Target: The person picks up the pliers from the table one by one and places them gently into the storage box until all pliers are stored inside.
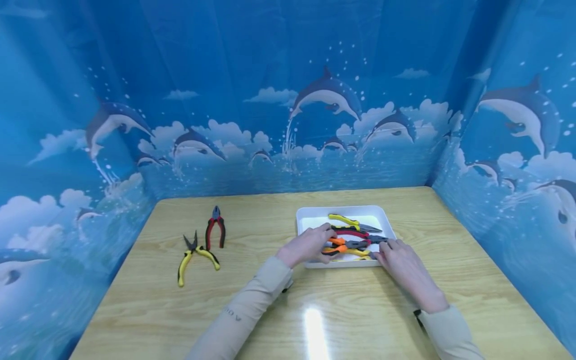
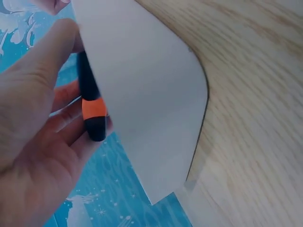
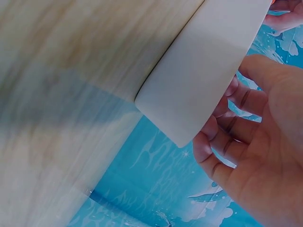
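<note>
A white tray (image 1: 343, 263) holds several pliers. My left hand (image 1: 310, 246) reaches over its left side and grips the orange-and-black handles of a pair of pliers (image 1: 340, 245). In the left wrist view one orange-and-black handle (image 2: 94, 108) lies between thumb and fingers, partly behind the tray wall. My right hand (image 1: 405, 265) is at the tray's right rim, its bent fingers (image 3: 222, 137) reaching over the wall beside the plier tips. The wall hides whether they pinch anything. Red-handled pliers (image 1: 353, 232) and yellow-handled pliers (image 1: 344, 219) lie behind the orange pair.
On the left of the wooden table (image 1: 265, 220) lie red-and-black pliers (image 1: 216, 226) and yellow-and-black pliers (image 1: 192, 252) with spread handles. A blue dolphin-print curtain (image 1: 252, 100) stands behind and at both sides.
</note>
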Tool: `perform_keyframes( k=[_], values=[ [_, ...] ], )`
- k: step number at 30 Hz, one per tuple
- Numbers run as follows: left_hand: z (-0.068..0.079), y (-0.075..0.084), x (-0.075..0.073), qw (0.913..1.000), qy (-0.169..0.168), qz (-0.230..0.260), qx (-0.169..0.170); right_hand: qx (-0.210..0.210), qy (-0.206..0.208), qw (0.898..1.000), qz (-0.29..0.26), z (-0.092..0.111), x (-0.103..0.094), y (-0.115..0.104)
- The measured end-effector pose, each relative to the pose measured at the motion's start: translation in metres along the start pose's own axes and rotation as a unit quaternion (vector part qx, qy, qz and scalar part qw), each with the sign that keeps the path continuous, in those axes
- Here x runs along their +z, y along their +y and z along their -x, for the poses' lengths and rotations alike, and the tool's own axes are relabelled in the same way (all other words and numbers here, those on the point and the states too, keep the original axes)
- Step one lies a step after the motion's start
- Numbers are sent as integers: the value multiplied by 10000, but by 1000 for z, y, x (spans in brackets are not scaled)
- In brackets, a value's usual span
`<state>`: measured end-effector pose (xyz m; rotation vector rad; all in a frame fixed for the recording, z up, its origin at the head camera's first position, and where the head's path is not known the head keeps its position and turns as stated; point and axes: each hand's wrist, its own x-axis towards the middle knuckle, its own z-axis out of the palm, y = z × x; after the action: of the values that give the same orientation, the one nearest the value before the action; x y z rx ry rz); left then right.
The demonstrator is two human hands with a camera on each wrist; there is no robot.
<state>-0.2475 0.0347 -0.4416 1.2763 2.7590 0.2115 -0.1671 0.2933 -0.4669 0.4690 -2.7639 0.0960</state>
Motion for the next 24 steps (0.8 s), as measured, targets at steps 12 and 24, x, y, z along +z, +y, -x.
perform_keyframes(
  k=[12,24],
  values=[
    [-2,-6,1,9987,-415,281,11,-17,-47,10000,-49,1,-3,-1],
    [0,-11,-1,9955,-335,877,-93,-67,75,9999,-102,1,-4,-1]
  ],
)
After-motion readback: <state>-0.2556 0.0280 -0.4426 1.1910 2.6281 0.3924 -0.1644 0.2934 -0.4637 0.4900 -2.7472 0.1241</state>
